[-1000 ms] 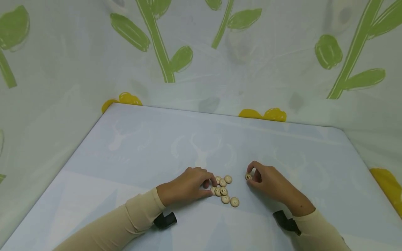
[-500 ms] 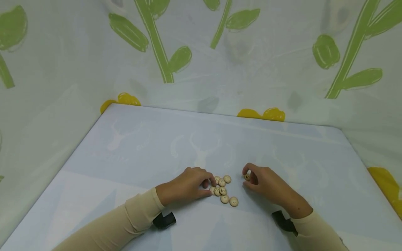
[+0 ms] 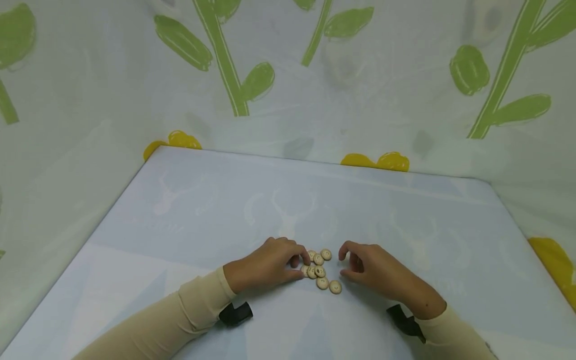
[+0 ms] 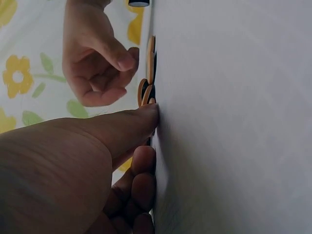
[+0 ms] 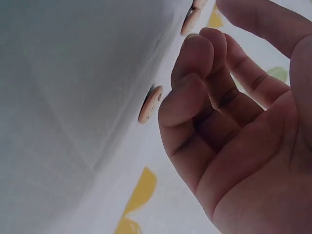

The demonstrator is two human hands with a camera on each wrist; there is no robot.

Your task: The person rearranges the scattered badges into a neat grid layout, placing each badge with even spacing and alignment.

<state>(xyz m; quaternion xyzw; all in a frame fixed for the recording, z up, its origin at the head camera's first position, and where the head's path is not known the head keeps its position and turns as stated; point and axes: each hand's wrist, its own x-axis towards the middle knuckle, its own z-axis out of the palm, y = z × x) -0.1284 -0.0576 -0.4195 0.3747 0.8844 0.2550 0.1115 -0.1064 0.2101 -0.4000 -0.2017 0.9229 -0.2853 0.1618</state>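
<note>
Several pale wooden buttons (image 3: 322, 283) lie in a loose cluster on the table, some overlapping. At the cluster's left edge my left hand (image 3: 270, 265) holds one button (image 3: 305, 271) between thumb and index finger. Its thumb tip is down at the tabletop in the left wrist view, partly hiding the buttons behind. My right hand (image 3: 375, 267) hovers just right of the cluster, thumb and index finger apart, with no button showing between them. The right wrist view shows its other fingers curled loosely, with a single button (image 5: 150, 105) on the table beyond the fingertips.
The pale blue-white table (image 3: 216, 200) has faint antler prints and a far edge against a hanging white cloth (image 3: 288, 100) with green leaves and yellow flowers. Black wrist cameras (image 3: 236, 315) sit under both forearms, close over the table.
My right hand has moved left toward the cluster. The button that showed between its thumb and index finger is no longer visible there. The left hand has stayed put.
</note>
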